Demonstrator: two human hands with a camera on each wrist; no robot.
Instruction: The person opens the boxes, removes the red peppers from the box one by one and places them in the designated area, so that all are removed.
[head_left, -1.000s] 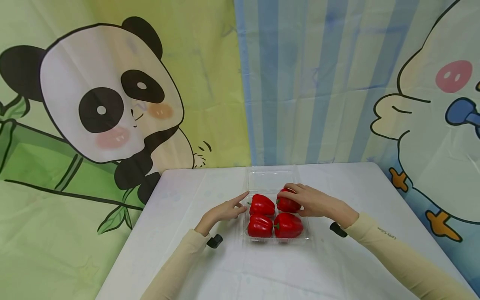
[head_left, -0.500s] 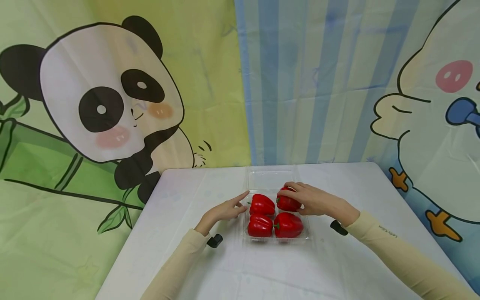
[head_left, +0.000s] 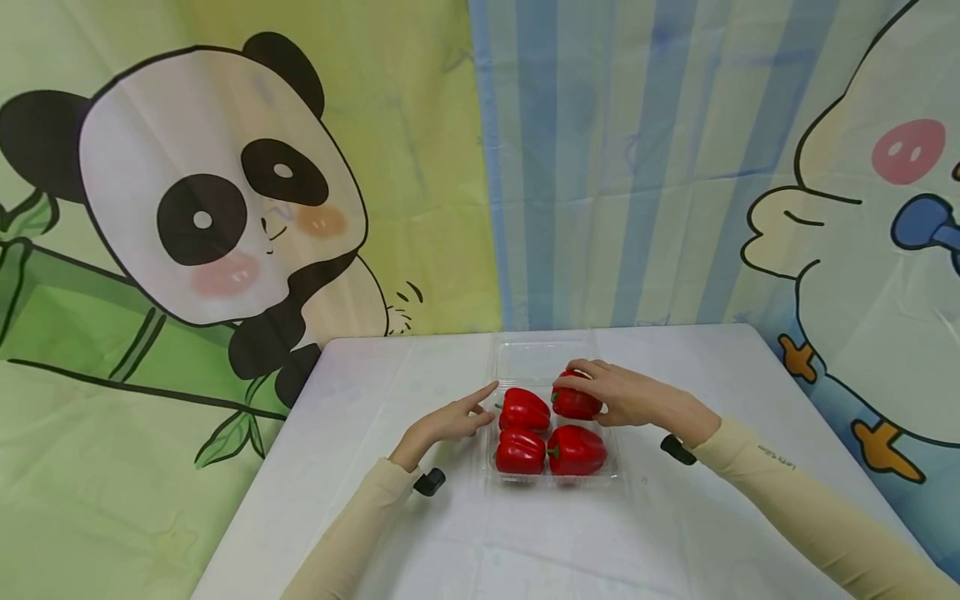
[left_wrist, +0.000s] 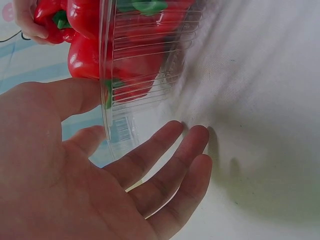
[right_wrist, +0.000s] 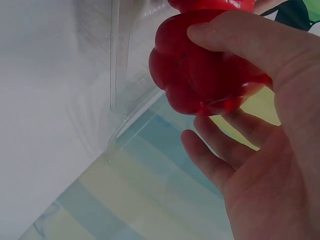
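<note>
My right hand (head_left: pixel 633 397) grips a red bell pepper (right_wrist: pixel 200 70), its thumb on top and fingers beneath. In the head view this bell pepper is over the back right of a clear plastic box (head_left: pixel 617 467). Three other red bell peppers sit in the box: back left (head_left: pixel 522 408), front left (head_left: pixel 519 452) and front right (head_left: pixel 577 452). My left hand (head_left: pixel 450 421) is at the box's left side, index finger extended. In the left wrist view its thumb and index finger touch the box's rim (left_wrist: pixel 106 65), while the other fingers reach down beside the wall, holding nothing.
The box's clear lid (head_left: pixel 543 360) lies folded back behind it on the white table (head_left: pixel 420 367). A curtain printed with a panda (head_left: pixel 225 183) and stripes hangs behind the table's far edge. Dark wrist cameras (head_left: pixel 430 482) are on both arms.
My right hand has risen slightly toward the back with the red bell pepper in its grip. The left hand and the other bell peppers stay where they were.
</note>
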